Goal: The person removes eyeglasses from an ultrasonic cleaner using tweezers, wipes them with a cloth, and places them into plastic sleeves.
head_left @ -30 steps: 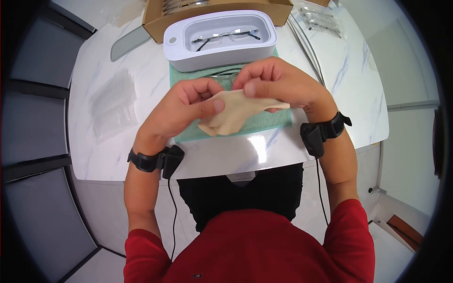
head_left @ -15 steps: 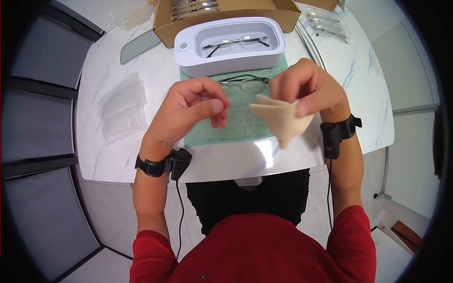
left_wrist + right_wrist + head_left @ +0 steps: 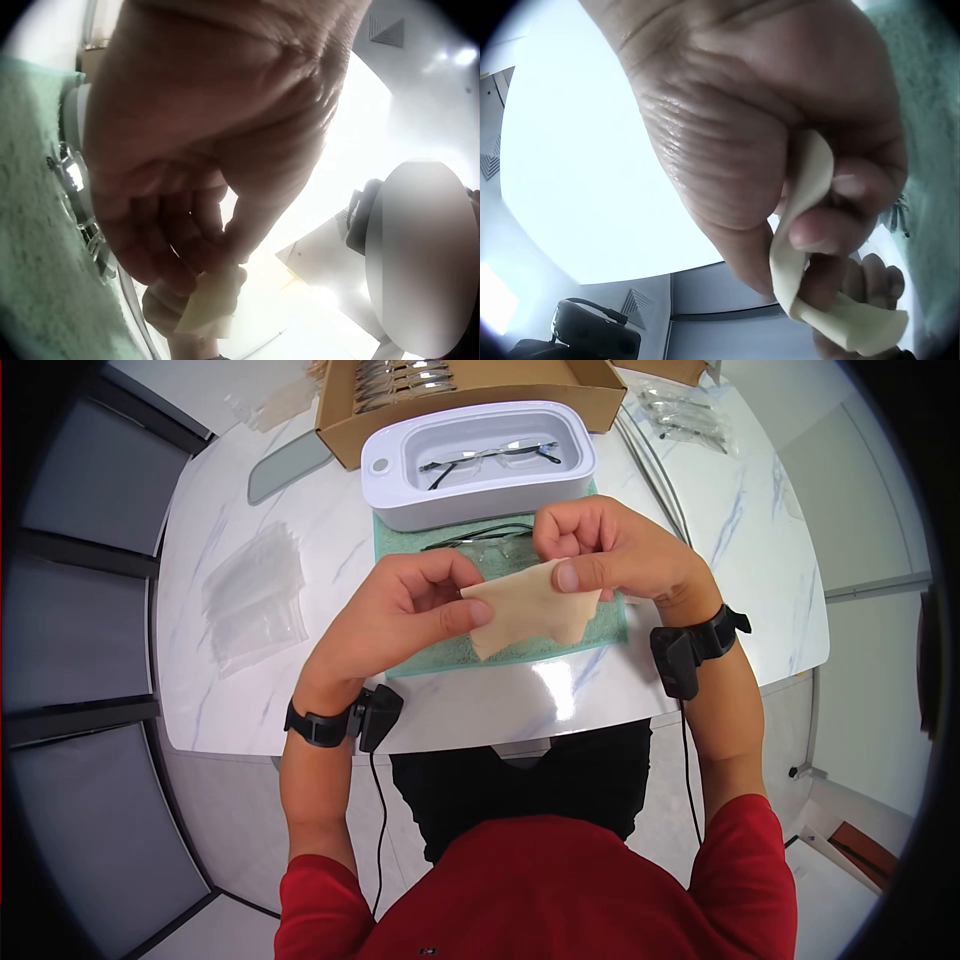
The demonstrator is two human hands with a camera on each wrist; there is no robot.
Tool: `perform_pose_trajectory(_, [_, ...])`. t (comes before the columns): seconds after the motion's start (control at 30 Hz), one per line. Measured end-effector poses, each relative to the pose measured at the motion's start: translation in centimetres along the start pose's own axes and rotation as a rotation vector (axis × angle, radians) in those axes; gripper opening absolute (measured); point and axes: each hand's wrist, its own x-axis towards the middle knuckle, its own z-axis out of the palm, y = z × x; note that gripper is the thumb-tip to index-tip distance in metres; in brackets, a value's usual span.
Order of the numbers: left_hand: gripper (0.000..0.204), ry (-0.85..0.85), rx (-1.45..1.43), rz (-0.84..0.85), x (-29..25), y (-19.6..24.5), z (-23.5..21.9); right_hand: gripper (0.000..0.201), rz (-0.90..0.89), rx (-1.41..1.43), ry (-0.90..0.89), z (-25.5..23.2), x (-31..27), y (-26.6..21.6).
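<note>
Between my two hands a beige cleaning cloth [image 3: 535, 607] is stretched above the green towel [image 3: 420, 658]. My left hand [image 3: 400, 610] pinches its left corner between thumb and fingers. At the upper right edge my right hand [image 3: 625, 560] pinches it the same way; in the right wrist view the cloth [image 3: 791, 255] runs in a wavy fold between thumb and fingers. Just beyond the hands, a pair of glasses [image 3: 490, 538] lies on the towel, partly hidden by them. Another pair of glasses [image 3: 490, 457] sits in the tank of the white ultrasonic cleaner [image 3: 480, 510].
Behind the cleaner stands a cardboard box [image 3: 480, 400] with several glasses in a row. Clear plastic bags [image 3: 255, 600] lie on the left, near a grey flat lid [image 3: 290, 465]. Bagged glasses [image 3: 685, 415] and a grey cable [image 3: 655, 470] are at the right.
The left hand let go of the cloth while the right hand swung it to the right. Now the cloth is back in the middle, turned and held by both hands.
</note>
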Motion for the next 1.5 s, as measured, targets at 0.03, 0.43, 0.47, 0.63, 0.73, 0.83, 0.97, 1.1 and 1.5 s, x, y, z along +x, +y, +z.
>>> perform_pose_trajectory(0.03, [0.016, 0.036, -0.019, 0.049, 0.0, -0.2, 0.0, 0.025, -0.02, 0.013, 0.015, -0.1, 0.1, 0.1])
perform_pose_trajectory(0.43, [0.014, 0.002, -0.085, 0.046, 0.0, -0.1, 0.2, 0.032, -0.235, 0.183, 0.021, 0.0, 0.2, 0.7])
perform_pose_trajectory(0.47, [0.014, 0.002, -0.083, 0.048, 0.0, 0.1, 0.2, 0.032, -0.237, 0.181, 0.021, -0.1, 0.1, 0.6])
perform_pose_trajectory(0.63, [0.01, -0.038, -0.065, 0.018, 0.0, 0.1, 0.3, 0.031, -0.273, 0.221, -0.003, -0.2, 0.1, 1.0])
perform_pose_trajectory(0.73, [0.008, -0.041, -0.05, 0.023, -0.1, 0.3, 0.3, 0.023, -0.326, 0.198, -0.047, -0.3, -0.1, 0.8])
perform_pose_trajectory(0.83, [0.007, 0.011, -0.067, 0.074, -0.2, 0.3, 0.1, 0.023, -0.358, 0.174, -0.081, -0.8, -0.4, 0.9])
perform_pose_trajectory(0.97, [0.007, 0.22, 0.126, 0.273, -0.1, 0.0, -0.8, 0.023, -0.391, 0.301, -0.168, -1.5, -0.6, 0.9])
perform_pose_trajectory(1.1, [0.01, 0.467, 0.38, 0.209, 0.0, 0.5, -1.3, 0.024, -0.389, 0.351, -0.142, -1.4, -1.0, 0.8])
perform_pose_trajectory(1.5, [0.032, 0.76, 0.75, 0.278, -0.1, 0.6, -1.8, 0.031, -0.303, 0.145, -0.075, -0.1, -0.6, 0.2])
